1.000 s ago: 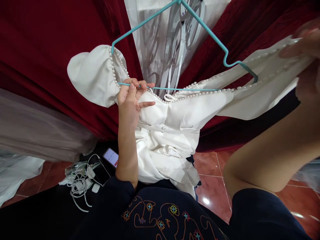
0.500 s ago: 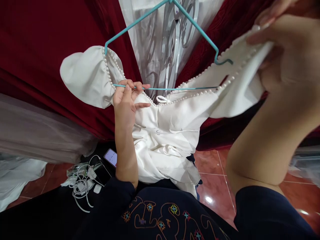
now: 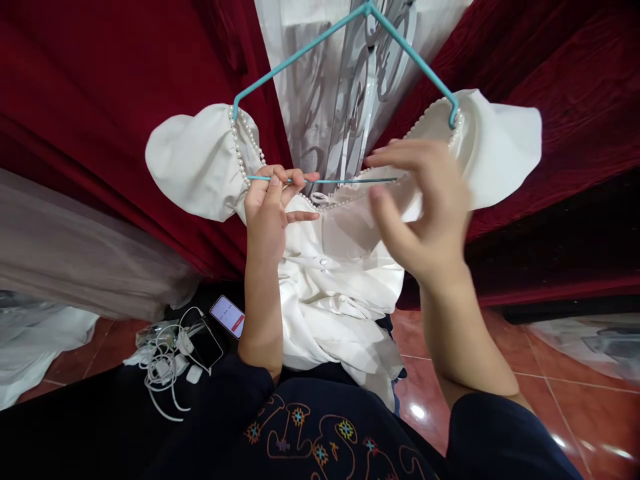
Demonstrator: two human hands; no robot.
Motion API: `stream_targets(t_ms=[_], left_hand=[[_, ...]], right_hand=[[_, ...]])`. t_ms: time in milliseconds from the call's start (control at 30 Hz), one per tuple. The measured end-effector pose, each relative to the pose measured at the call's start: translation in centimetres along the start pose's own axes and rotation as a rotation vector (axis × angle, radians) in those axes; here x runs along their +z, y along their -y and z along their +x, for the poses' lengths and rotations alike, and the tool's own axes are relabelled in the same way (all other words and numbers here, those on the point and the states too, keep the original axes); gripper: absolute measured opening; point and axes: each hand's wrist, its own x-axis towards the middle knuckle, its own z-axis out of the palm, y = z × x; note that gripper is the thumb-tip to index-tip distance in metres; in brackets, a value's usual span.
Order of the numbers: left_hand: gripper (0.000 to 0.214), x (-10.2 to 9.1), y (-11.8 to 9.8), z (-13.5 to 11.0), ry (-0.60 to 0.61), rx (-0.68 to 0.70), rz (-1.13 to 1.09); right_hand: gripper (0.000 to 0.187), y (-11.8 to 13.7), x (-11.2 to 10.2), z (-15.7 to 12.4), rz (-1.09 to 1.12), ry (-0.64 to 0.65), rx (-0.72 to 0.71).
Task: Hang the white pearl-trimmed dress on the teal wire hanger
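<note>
A white dress (image 3: 345, 290) with puffed sleeves and a pearl-beaded neckline hangs from a teal hanger (image 3: 305, 50), its lower part bunched over my lap. Both shoulders of the dress sit on the hanger's ends. My left hand (image 3: 273, 200) is closed round the hanger's thin bottom bar near the left sleeve. In front of the right side of the neckline is my right hand (image 3: 425, 207), thumb and fingers apart with nothing between them. It hides the bar's right end and part of the beading. A small white loop (image 3: 320, 198) shows at the middle of the neckline.
Dark red curtains (image 3: 200, 120) hang on both sides of a white ornate panel (image 3: 320, 93). On a black surface to the left lie a lit phone (image 3: 228, 316), white cables (image 3: 163, 373) and a dark-screened device (image 3: 207, 345). Red tiles (image 3: 425, 360) cover the floor.
The right sleeve has gone onto the hanger's right end, and my right hand has let go of it and moved left and down. The hanger and dress have shifted slightly right.
</note>
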Motion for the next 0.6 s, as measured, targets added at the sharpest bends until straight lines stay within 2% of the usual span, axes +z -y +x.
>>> stream_targets(t_ms=[33, 100, 200, 267, 300, 333, 367, 433, 500, 533, 567, 600], left_hand=[[0.027, 0.2, 0.2, -0.2, -0.006, 0.007, -0.005], [0.027, 0.5, 0.4, -0.7, -0.030, 0.022, -0.002], [0.033, 0.4, 0.2, -2.5, -0.055, -0.020, 0.061], [0.036, 0.3, -0.5, -3.9, -0.032, -0.079, 0.153], [0.034, 0.2, -1.0, -4.5, -0.037, -0.054, 0.203], [0.030, 0.2, -1.5, -4.8, -0.070, 0.034, 0.250], [0.024, 0.1, -2.1, -4.8, -0.127, 0.185, 0.293], [0.010, -0.1, -3.2, -3.8, -0.263, 0.582, 0.386], [0.021, -0.7, -3.9, -1.9, -0.308, 0.884, 0.542], [0.033, -1.2, -4.0, -0.7, -0.281, 0.946, 0.640], [0.044, -1.7, -4.1, 0.4, -0.267, 0.939, 0.703], [0.051, -2.3, -4.2, 1.4, -0.216, 0.824, 0.695]], right_hand=[[0.020, -0.5, 0.9, -0.3, -0.054, 0.059, -0.023], [0.022, -2.2, 2.6, -0.7, -0.115, 0.049, -0.022], [0.021, -4.5, 4.2, -1.2, -0.136, -0.115, -0.045], [0.019, -4.9, 4.8, -1.4, -0.117, -0.185, -0.067], [0.019, -4.8, 5.0, -1.5, -0.106, -0.198, -0.073], [0.019, -4.6, 5.2, -1.6, -0.098, -0.207, -0.080], [0.020, -4.4, 5.3, -1.6, -0.093, -0.213, -0.084], [0.021, -4.1, 5.2, -1.6, -0.099, -0.212, -0.083], [0.022, -3.9, 4.9, -1.6, -0.110, -0.200, -0.080], [0.021, -3.8, 4.7, -1.6, -0.113, -0.194, -0.080], [0.021, -3.7, 4.4, -1.6, -0.117, -0.183, -0.078], [0.020, -3.6, 4.1, -1.6, -0.126, -0.168, -0.072]])
